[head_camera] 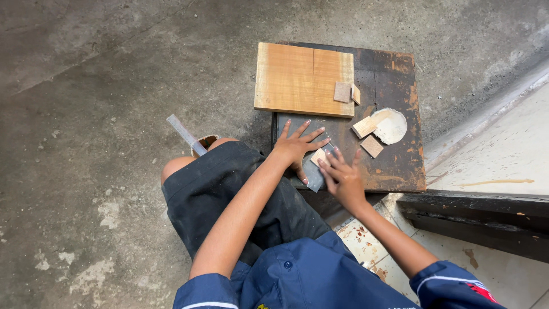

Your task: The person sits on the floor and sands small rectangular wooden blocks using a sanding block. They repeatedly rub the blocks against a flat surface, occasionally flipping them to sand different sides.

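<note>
Seen from above, seated at a dark, rust-stained work board laid on a concrete floor. Left hand flat, fingers spread, pressing on the near edge of the board beside a grey sheet of sandpaper. Right hand flat too, fingers extended and close together, fingertips holding a small pale wood block against the sandpaper, between both hands. Further back, a light wooden plank carrying two small wood squares. Two more small blocks next to a round patch of pale powder on the board. Metal ruler sticking out beside the left knee. Black shorts, blue shirt.
</note>
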